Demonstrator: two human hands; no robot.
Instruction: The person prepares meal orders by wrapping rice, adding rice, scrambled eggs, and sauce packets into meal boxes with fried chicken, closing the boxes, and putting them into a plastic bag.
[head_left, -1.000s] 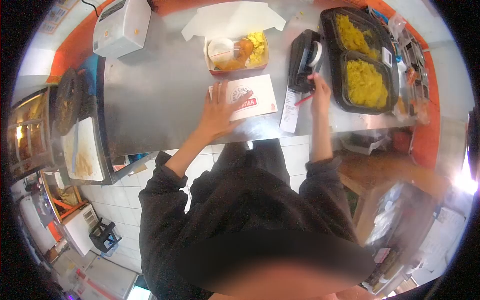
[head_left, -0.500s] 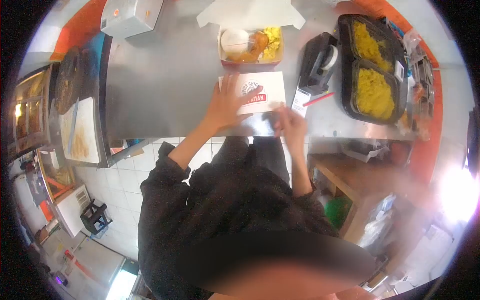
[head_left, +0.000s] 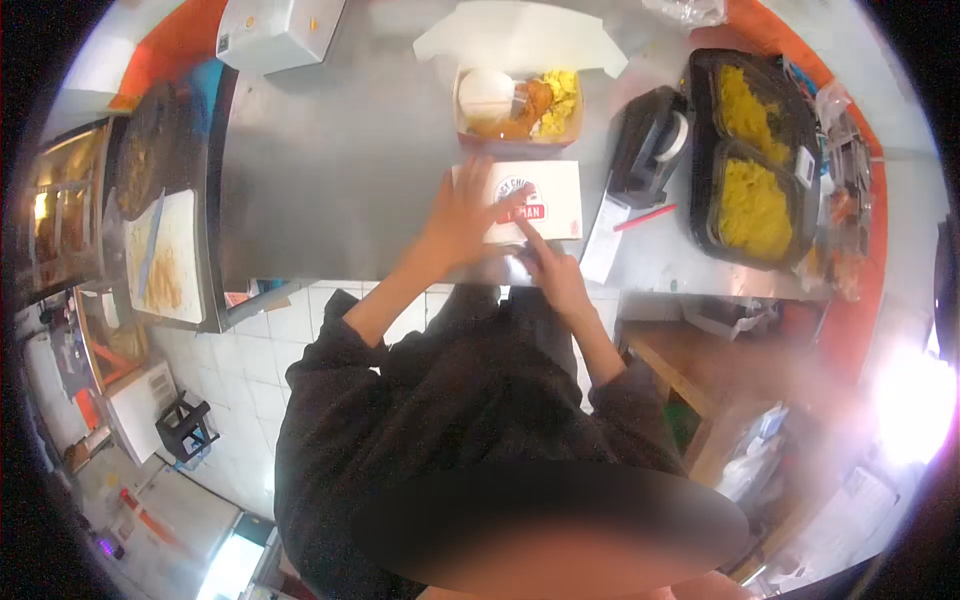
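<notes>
Carton of white, red-printed cardboard (head_left: 563, 195) sits shut under my splayed left hand (head_left: 452, 225) — my right hand (head_left: 553, 272) points, any grip unclear — while a food-filled, red-walled carton (head_left: 535, 147) stands open.

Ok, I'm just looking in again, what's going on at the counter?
A person's left hand rests spread on a white printed box, while the right hand points its index finger over the near edge. Just beyond sits an open box of food. To the right are a black tape dispenser, a paper slip and a red pen.
</notes>
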